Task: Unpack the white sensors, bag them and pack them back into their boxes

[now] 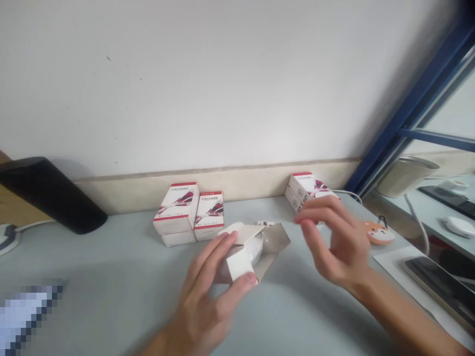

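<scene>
My left hand (208, 296) grips a small white cardboard box (243, 249) lying on the grey table (111, 291). The box's end flaps are folded open, and a white rounded item in clear wrap (256, 247) shows inside. My right hand (334, 242) hovers just to the right of the box with its fingers loosely curled and apart; nothing is in it.
Two red-and-white boxes (189, 210) stand stacked by the wall, and another pair (306, 190) lies behind my right hand. An orange fox-shaped item (378, 232), a black cylinder (52, 195), a phone (441, 287) and a blue metal frame (411, 109) are nearby.
</scene>
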Motion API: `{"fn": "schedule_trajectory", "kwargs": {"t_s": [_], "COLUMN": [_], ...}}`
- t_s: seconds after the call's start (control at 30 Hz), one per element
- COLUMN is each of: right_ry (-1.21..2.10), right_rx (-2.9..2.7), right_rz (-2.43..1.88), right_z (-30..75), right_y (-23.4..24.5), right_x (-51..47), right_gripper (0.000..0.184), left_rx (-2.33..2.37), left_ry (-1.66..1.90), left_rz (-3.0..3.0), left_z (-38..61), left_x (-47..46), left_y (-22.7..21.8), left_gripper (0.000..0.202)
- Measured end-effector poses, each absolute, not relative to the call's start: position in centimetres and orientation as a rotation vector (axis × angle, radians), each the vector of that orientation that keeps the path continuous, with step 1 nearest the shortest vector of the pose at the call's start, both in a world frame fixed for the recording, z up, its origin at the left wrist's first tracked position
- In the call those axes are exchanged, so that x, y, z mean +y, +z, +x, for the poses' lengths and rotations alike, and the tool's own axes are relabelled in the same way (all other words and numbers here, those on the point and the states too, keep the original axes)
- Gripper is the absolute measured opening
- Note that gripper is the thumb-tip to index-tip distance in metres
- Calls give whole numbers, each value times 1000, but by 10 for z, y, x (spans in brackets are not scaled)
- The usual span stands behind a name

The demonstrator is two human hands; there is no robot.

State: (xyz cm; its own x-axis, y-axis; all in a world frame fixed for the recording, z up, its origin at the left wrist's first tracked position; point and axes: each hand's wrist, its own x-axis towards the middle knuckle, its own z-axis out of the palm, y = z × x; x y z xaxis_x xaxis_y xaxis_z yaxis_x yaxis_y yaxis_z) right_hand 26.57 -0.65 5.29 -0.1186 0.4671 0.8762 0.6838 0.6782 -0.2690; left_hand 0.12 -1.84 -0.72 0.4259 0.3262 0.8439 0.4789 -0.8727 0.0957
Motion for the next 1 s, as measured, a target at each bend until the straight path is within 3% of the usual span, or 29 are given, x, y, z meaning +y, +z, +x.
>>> {"fn": "schedule_trajectory", "kwargs": {"t_s": [0.37, 0.53, 0.67, 0.83, 1.0], "right_ry": [-412, -253, -150, -16, 86], "right_rx": [-2005, -1930, -1865, -1857, -1822], "right_rz": [-963, -1000, -1045, -1072, -1053], "right_z": [253, 247, 242, 238, 234], "right_y": [45, 44, 41, 39, 36], "right_x": [-8, -9, -12, -14, -13], "right_gripper": [14, 1, 6, 7, 7], "left_rx": [-706, -669, -602, -594, -709], "left_ry": [-1370, -1292, -1284, -1293, -1285], "left_rz": [-2489, -2422, -2411, -2390, -2405], "left_z": [4, 8, 7, 8, 5], "left_x": [-21, -23, -21, -21, -19], "left_y": [-6, 6, 6, -4, -11], "left_gripper": [49, 50, 52, 41, 66]}}
